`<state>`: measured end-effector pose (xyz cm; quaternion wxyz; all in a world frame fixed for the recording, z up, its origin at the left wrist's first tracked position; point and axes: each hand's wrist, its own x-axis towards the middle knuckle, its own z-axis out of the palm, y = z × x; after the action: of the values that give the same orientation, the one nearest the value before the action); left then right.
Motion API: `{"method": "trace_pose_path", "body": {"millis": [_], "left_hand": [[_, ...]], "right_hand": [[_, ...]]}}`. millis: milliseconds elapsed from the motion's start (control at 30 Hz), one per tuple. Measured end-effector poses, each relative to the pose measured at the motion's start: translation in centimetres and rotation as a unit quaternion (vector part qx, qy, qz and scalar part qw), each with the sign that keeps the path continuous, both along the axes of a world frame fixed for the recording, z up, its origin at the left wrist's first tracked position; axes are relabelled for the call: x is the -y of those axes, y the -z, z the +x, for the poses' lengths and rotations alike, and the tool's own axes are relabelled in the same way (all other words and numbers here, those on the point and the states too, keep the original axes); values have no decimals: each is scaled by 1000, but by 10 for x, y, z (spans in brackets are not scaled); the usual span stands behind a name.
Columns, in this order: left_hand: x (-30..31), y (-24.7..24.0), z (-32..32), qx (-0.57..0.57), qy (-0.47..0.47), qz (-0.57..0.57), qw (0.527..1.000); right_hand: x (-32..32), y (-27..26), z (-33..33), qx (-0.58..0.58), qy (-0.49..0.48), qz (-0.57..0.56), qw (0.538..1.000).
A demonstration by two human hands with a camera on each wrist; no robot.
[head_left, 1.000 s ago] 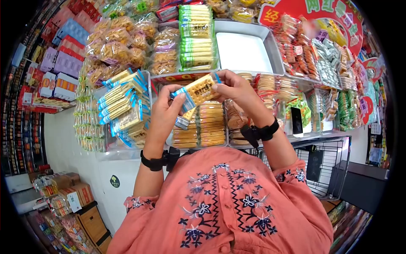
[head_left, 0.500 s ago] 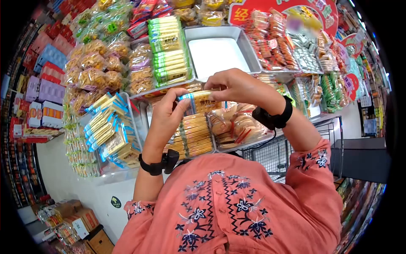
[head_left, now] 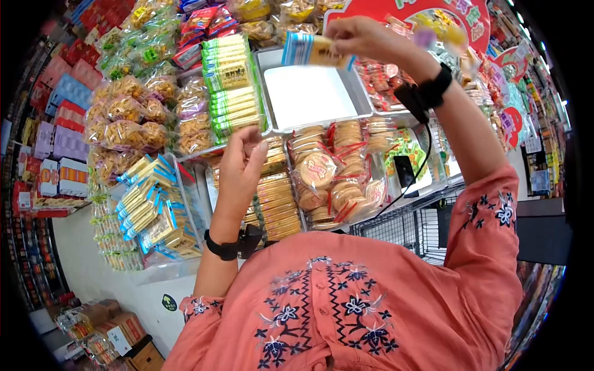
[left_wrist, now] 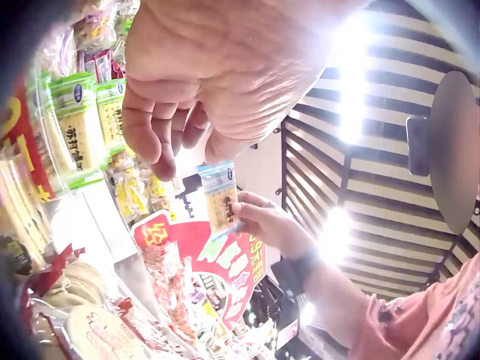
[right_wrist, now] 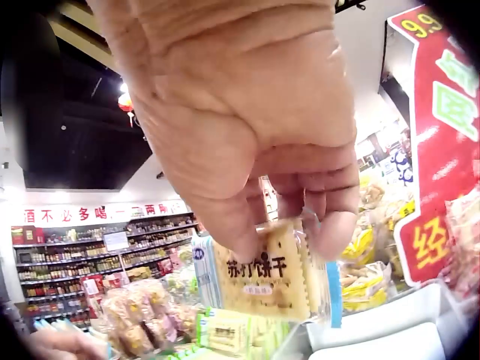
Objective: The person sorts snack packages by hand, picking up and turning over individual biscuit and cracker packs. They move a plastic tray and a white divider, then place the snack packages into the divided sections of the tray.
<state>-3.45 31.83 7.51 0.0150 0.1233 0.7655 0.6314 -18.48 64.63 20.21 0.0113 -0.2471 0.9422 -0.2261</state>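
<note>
My right hand [head_left: 348,38] is raised high and pinches a cracker packet [head_left: 314,51], yellow with blue ends, above the empty metal tray [head_left: 307,93]. The right wrist view shows thumb and fingers pinching the top edge of the packet [right_wrist: 264,276], with Chinese print on its face. My left hand [head_left: 245,141] hovers lower, over stacked cracker packs [head_left: 276,201], fingers loosely curled and holding nothing. In the left wrist view the left hand [left_wrist: 176,124] is close up, and beyond it the packet [left_wrist: 219,196] sits in the right hand [left_wrist: 259,217].
Shelves are packed with snacks: green-wrapped cracker stacks [head_left: 228,80], blue-edged packets [head_left: 154,201] in a clear bin, bagged round biscuits [head_left: 334,176]. A wire cart [head_left: 405,229] stands at lower right, a phone [head_left: 405,172] rests on the shelf, and a red sign [head_left: 445,15] hangs above.
The left hand let go of the packet and stayed low. The right hand lifted the packet up and away, from chest height to above the empty tray.
</note>
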Motion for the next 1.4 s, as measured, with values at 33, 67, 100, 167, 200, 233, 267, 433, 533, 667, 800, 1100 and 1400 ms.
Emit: {"method": "trace_pose_path", "body": {"millis": [33,67,100,167,200,233,267,433,533,667,800,1100,1400], "left_hand": [[2,9,2,6,7,-3,1000],[3,16,5,12,14,-5,1000],[5,20,9,28,15,-19,999],[7,28,18,49,16,-11,999],[9,30,22,59,17,-7,998],[10,30,26,78,11,3,997],[14,31,29,85,4,-12,996],[27,33,42,150,-55,-19,987],[34,37,46,168,-95,-16,981],[40,36,50,183,-113,-32,976],[40,47,53,179,-106,-31,978],[36,51,55,187,-88,-63,976],[29,50,57,185,-70,-70,978]], "right_hand": [[-1,-1,-12,-6,14,5,1000],[-2,7,-28,-19,25,7,999],[-3,24,-47,-32,34,10,999],[2,62,-76,-57,51,6,997],[6,81,-88,-69,59,1,996],[8,99,-104,-68,58,21,996],[14,115,-112,-72,55,17,996],[39,188,-149,-84,86,29,992],[43,219,-163,-80,107,51,990],[42,243,-172,-62,142,59,986],[38,253,-171,-93,124,27,988],[32,265,-173,-132,136,-1,982],[-3,249,-163,-144,121,-28,982]]}}
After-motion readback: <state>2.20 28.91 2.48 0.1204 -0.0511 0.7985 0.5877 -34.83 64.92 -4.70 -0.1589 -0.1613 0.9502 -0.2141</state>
